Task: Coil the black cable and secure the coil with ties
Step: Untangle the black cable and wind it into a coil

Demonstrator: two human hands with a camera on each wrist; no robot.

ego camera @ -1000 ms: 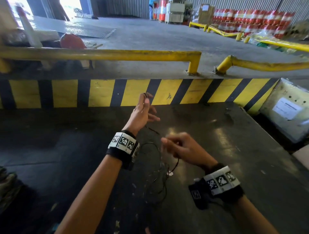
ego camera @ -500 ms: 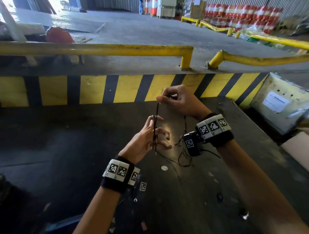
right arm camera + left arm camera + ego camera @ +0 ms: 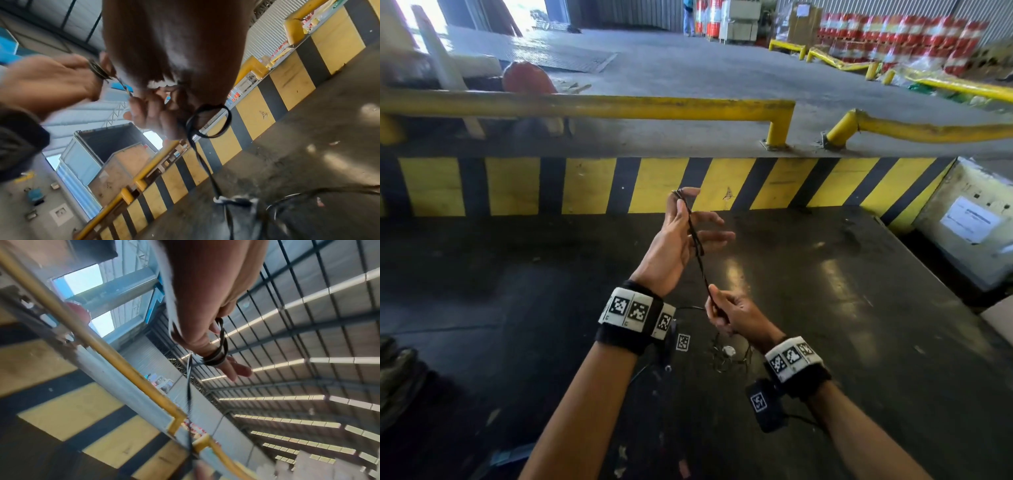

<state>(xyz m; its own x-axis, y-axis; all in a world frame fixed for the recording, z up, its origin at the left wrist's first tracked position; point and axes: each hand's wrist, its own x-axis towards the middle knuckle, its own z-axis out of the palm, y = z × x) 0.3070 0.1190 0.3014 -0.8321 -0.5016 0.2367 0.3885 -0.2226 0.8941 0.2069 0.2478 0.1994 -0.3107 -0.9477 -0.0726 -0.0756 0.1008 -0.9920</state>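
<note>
The thin black cable (image 3: 697,246) runs taut from my raised left hand (image 3: 678,236) down to my right hand (image 3: 726,311). Several turns of it are wound round one left finger (image 3: 214,357), and the thumb pins a small loop (image 3: 220,323) against the hand while the other fingers stay spread. My right hand, low beside the left wrist, grips the strand in curled fingers (image 3: 148,112), and a loose loop (image 3: 208,121) hangs under them. The rest of the cable lies tangled on the dark surface (image 3: 729,358). A white bit (image 3: 219,198) sits on the hanging strand.
A yellow-and-black striped kerb (image 3: 589,185) rises just beyond the hands, with a yellow rail (image 3: 585,106) above it. A pale box (image 3: 969,222) stands at the right edge of the glossy dark surface (image 3: 842,308). A small marker tag (image 3: 683,342) lies by the left wrist.
My right hand came down from above the left hand to beside the left wrist, drawing the cable taut. My left hand rose toward the kerb with its fingers spread.
</note>
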